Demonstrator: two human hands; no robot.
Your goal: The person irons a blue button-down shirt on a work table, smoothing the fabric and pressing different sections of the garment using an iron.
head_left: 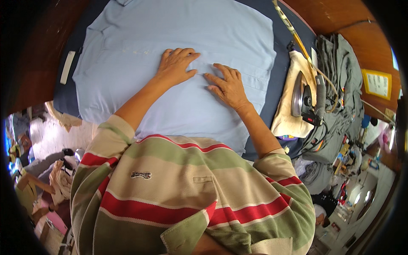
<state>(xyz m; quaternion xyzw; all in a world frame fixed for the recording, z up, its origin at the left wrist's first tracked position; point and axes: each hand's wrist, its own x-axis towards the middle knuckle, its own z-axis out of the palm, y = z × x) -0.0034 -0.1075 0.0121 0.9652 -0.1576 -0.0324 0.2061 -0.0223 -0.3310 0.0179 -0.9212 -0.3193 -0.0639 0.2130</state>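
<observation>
Shirt (140, 80): pale blue, spread flat over the dark board (278, 80), filling the centre of view. Your left hand (175, 66) and right hand (228, 87): both flat, fingers spread, pressing the cloth, near each other but not touching, gripping nothing. Iron (304, 100): at 3 o'clock, lying on a cream pad (287, 123). Grey clothes (340, 63): at 2 o'clock.

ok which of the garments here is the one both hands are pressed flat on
The light blue shirt spread flat across the dark board, under the left hand and right hand. The grey garments lie heaped at the right beyond the iron, untouched.
</observation>
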